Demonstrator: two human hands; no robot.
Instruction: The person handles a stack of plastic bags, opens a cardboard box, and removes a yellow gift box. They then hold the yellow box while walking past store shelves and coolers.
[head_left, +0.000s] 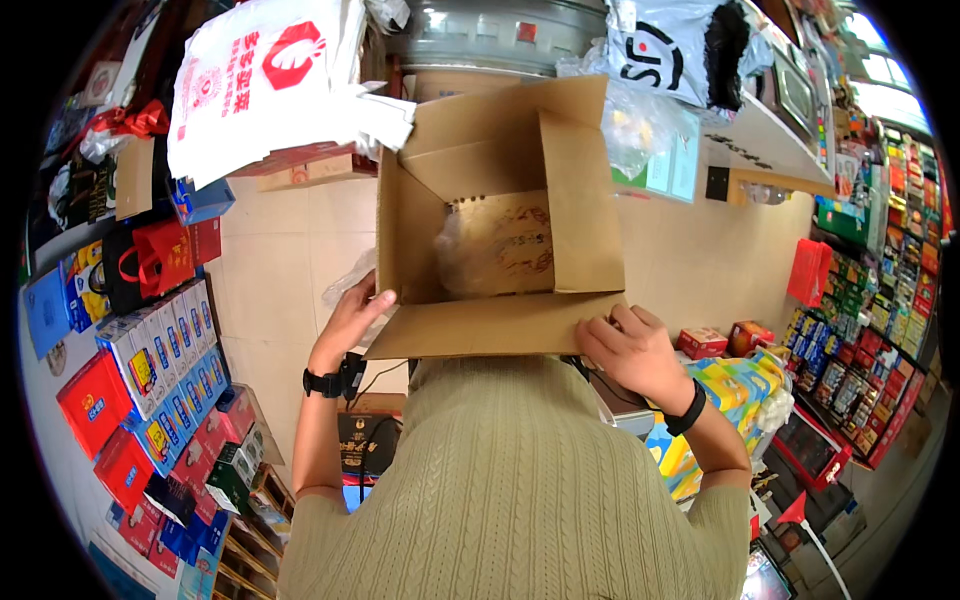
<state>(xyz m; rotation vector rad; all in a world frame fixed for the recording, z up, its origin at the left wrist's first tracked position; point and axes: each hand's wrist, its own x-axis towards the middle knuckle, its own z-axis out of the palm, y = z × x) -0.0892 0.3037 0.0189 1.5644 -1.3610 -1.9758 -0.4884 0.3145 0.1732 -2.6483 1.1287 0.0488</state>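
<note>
Before my body I hold a brown cardboard box (465, 326), its top flaps spread and its inside facing me. My left hand (351, 319) is on the box's near left corner, thumb over the edge and some fingers hidden behind the side. My right hand (630, 346) grips the right end of the near flap with curled fingers. Inside, a crumpled piece of clear plastic (456, 255) lies on the printed bottom. Another clear plastic piece (351, 279) shows behind my left hand, beyond the box's left side.
White plastic bags (255, 90) are piled at the far left. A grey courier bag (667, 52) sits at the far right, by a white counter (780, 135). Stacked product cartons (169, 352) line the left. Shop shelves (862, 375) stand to the right. Tiled floor (277, 255) shows between.
</note>
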